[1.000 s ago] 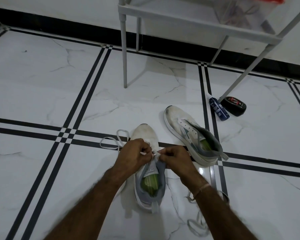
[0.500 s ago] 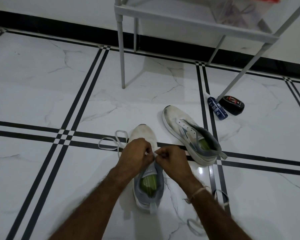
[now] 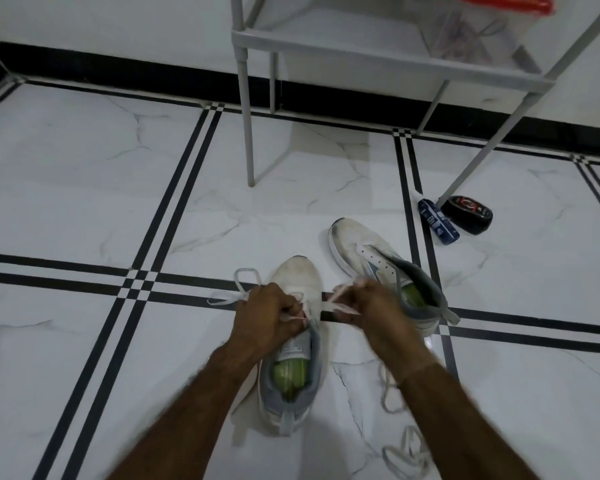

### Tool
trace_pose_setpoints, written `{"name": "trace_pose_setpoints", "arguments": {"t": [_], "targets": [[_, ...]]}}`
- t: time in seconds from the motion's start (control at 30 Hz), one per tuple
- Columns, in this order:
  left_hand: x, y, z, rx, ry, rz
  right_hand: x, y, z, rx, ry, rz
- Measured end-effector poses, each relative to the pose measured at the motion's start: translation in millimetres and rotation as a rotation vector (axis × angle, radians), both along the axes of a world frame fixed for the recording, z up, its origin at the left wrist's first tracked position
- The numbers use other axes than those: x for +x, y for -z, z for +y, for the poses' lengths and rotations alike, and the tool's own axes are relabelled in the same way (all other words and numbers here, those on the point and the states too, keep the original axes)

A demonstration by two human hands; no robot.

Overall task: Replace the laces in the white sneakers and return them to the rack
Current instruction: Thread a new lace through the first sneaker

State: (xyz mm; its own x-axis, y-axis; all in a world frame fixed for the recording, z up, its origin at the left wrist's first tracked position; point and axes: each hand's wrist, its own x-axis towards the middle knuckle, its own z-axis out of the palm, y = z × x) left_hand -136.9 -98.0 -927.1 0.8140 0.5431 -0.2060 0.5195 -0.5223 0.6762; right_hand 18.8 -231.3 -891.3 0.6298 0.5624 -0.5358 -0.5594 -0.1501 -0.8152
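Note:
A white sneaker [image 3: 297,277] with a grey collar and green insole stands on the floor, toe pointing away from me. My left hand [image 3: 269,317] pinches the white lace [image 3: 238,284] over its eyelets. My right hand [image 3: 373,308] grips the other end of that lace and holds it off to the right of the shoe. A second white sneaker [image 3: 357,245], without a lace, lies tilted to the right behind my right hand. The grey rack [image 3: 378,55] stands at the back.
A blue tube [image 3: 437,221] and a black polish tin [image 3: 468,214] lie beside the rack's right leg. Another loose lace [image 3: 400,448] trails on the floor by my right forearm. A clear box with a red lid [image 3: 478,26] sits on the rack shelf.
My hands were close together over the shoe's tongue. My right hand has since pulled the lace out to the right, away from the left hand.

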Motion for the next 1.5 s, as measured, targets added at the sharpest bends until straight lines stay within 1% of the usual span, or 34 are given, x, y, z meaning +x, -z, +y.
{"name": "trace_pose_setpoints", "arguments": {"t": [0.03,0.07,0.1,0.13,0.17,0.2,0.23,0.27,0.3,0.33,0.4,0.47,0.5,0.53,0.57,0.63,0.67,0.7,0.77,0.83,0.87,0.9,0.97,1.0,1.03,1.1,1.17,1.27,1.3,1.33,1.37,1.43,1.47,1.5], "targets": [[-4.8,-0.9,2.3,-0.049,-0.026,-0.045,10.8,-14.1,0.2,0.142,0.141,0.099],[-2.8,-4.9,7.4,-0.086,-0.062,-0.105,28.0,-28.7,4.0,0.237,0.205,0.089],[-1.5,-6.2,9.8,-0.116,-0.095,-0.155,37.9,-38.7,6.2,0.216,0.139,-0.063],[1.0,-3.0,14.9,-0.139,-0.126,-0.188,43.2,-39.4,10.5,0.117,-0.016,-0.330],[0.7,-0.8,17.2,-0.158,-0.155,-0.203,35.9,-38.1,15.2,-0.030,-0.233,-0.638],[-1.9,3.9,17.9,-0.167,-0.177,-0.197,23.5,-21.7,17.9,-0.160,-0.442,-0.874],[-5.4,10.3,17.1,-0.158,-0.182,-0.184,7.1,-6.9,16.4,-0.236,-0.598,-0.959],[-8.6,15.2,14.3,-0.147,-0.171,-0.173,-8.3,9.7,12.2,-0.265,-0.664,-0.918],[-9.2,18.5,9.8,-0.142,-0.152,-0.166,-19.8,20.0,6.6,-0.257,-0.659,-0.840],[-6.8,17.9,5.4,-0.141,-0.126,-0.173,-23.9,26.0,2.6,-0.226,-0.593,-0.758],[1.0,10.8,1.1,-0.143,-0.111,-0.203,-10.2,16.2,0.8,-0.102,-0.368,-0.464],[2.8,7.9,1.2,-0.172,-0.138,-0.234,16.5,-7.3,0.9,0.103,-0.033,-0.081],[-0.5,6.6,1.7,-0.194,-0.162,-0.236,30.2,-20.3,0.3,0.200,0.115,0.048],[-5.2,6.8,2.8,-0.211,-0.191,-0.234,40.7,-28.3,-1.8,0.232,0.184,0.072],[-9.5,7.0,2.9,-0.213,-0.223,-0.234,46.3,-34.7,-3.6,0.171,0.148,-0.026],[-18.5,8.8,2.1,-0.185,-0.300,-0.228,34.3,-28.6,-3.6,-0.076,-0.162,-0.378],[-21.2,8.4,-0.3,-0.171,-0.334,-0.225,21.1,-20.6,-0.8,-0.124,-0.332,-0.455],[-22.7,8.1,-4.0,-0.168,-0.361,-0.229,6.8,-11.2,1.7,-0.151,-0.471,-0.469],[-18.8,5.2,-9.6,-0.204,-0.386,-0.287,-12.9,10.1,2.3,-0.246,-0.666,-0.570],[-11.3,2.1,-11.9,-0.259,-0.384,-0.331,-11.0,18.6,6.0,-0.267,-0.630,-0.658],[-9.0,0.6,-13.0,-0.285,-0.389,-0.328,-5.5,16.2,8.1,-0.223,-0.542,-0.638],[-9.1,0.6,-14.1,-0.298,-0.400,-0.313,0.8,9.6,9.5,-0.143,-0.412,-0.558],[-15.0,3.4,-18.5,-0.305,-0.416,-0.294,15.6,-2.2,10.1,-0.007,-0.114,-0.315],[-18.3,4.6,-21.2,-0.303,-0.419,-0.289,19.5,-6.8,8.1,0.012,-0.024,-0.244],[-20.3,5.6,-23.0,-0.295,-0.425,-0.286,21.6,-8.4,6.7,0.014,-0.003,-0.228],[-20.8,3.4,-22.4,-0.280,-0.440,-0.283,18.6,-8.4,3.3,-0.013,-0.132,-0.330],[-19.3,-0.8,-19.2,-0.260,-0.435,-0.277,5.1,-5.4,0.2,-0.041,-0.344,-0.457],[-21.9,0.5,-19.5,-0.227,-0.405,-0.269,-15.7,12.3,-2.0,-0.206,-0.595,-0.620],[-24.7,2.4,-20.3,-0.214,-0.412,-0.271,-20.4,17.5,-0.7,-0.234,-0.610,-0.693],[-26.8,3.6,-21.0,-0.199,-0.425,-0.271,-21.7,20.6,1.2,-0.242,-0.565,-0.741],[-27.9,3.6,-21.3,-0.192,-0.435,-0.268,-19.2,20.0,2.8,-0.237,-0.469,-0.753],[-25.2,0.8,-20.7,-0.212,-0.434,-0.269,0.3,12.8,2.9,-0.236,-0.250,-0.726],[-23.6,-1.0,-20.7,-0.228,-0.433,-0.269,11.7,4.8,3.5,-0.253,-0.203,-0.697],[-22.5,-2.7,-21.0,-0.248,-0.435,-0.268,21.4,0.4,3.8,-0.280,-0.216,-0.663]]}}
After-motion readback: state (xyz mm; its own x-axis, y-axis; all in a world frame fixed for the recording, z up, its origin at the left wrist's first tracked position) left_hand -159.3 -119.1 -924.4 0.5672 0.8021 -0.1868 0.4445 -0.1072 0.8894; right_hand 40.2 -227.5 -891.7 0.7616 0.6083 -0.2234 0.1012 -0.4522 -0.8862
